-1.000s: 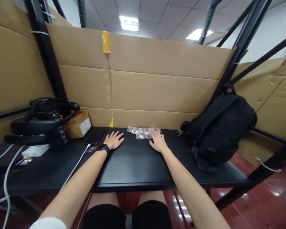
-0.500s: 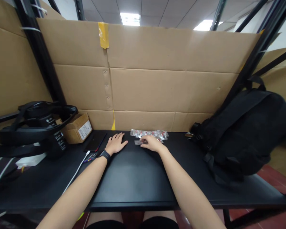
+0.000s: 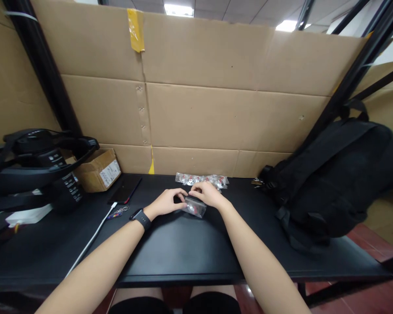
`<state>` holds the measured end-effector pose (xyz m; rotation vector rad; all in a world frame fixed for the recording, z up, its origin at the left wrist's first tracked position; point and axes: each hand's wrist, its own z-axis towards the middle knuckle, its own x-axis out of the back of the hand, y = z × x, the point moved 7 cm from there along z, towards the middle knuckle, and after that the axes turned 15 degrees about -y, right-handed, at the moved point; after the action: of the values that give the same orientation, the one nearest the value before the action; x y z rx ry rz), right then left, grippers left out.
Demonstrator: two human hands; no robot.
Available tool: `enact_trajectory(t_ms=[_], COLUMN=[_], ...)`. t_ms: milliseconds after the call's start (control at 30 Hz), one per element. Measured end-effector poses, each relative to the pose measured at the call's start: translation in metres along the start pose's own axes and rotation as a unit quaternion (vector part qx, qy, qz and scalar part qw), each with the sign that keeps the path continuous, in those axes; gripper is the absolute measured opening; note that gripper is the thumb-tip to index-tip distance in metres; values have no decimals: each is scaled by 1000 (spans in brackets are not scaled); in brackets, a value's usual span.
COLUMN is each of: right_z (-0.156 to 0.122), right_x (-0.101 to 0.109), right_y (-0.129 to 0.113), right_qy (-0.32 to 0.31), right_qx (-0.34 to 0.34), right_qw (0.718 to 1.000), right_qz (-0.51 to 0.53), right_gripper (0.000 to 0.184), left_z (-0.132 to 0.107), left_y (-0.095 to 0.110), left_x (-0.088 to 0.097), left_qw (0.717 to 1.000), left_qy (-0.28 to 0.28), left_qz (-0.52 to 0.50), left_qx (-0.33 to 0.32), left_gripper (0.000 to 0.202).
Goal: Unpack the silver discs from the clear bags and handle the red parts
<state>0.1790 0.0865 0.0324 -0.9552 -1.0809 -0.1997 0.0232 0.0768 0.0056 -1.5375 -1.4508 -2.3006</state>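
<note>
A small clear plastic bag point(image 3: 195, 207) with something red and silvery inside hangs between my two hands, just above the black table. My left hand point(image 3: 167, 203), a dark watch on its wrist, pinches the bag's upper left edge between thumb and fingers. At the top edge, the fingers of my right hand point(image 3: 207, 194) are closed on the bag as well. Behind the hands, several similar clear bags point(image 3: 201, 179) with red and silvery contents lie in a row against the cardboard. What exactly the bags contain is too small to tell.
On the left are a phone point(image 3: 125, 192), a white cable point(image 3: 91, 240), a keyring point(image 3: 118, 213), a cardboard box point(image 3: 100, 170) and a black headset point(image 3: 36, 170). A black backpack point(image 3: 334, 179) leans at the right. A cardboard wall point(image 3: 196, 117) closes off the back.
My left hand has lifted from the table and moved right to take hold of the bag. The right hand has brought the bag slightly nearer, away from the row. The view has tilted down.
</note>
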Motion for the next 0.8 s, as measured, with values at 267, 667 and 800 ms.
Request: enact_trajectory(t_ms=[267, 667, 800], right_z=[-8, -10, -12], right_x=[-18, 24, 27], right_y=[24, 1, 2], right_qy=[-154, 148, 180], right_qx=[-68, 77, 82], right_qw=[979, 945, 935], right_qz=[112, 280, 293], right_gripper=[35, 32, 29], left_z=[-1, -7, -5], left_y=[1, 16, 16], left_x=[-3, 6, 2], left_qw=[1000, 1000, 999], left_qy=[3, 16, 25], left_qz=[14, 13, 27], left_qx=[-8, -19, -27], left_gripper=[49, 95, 94])
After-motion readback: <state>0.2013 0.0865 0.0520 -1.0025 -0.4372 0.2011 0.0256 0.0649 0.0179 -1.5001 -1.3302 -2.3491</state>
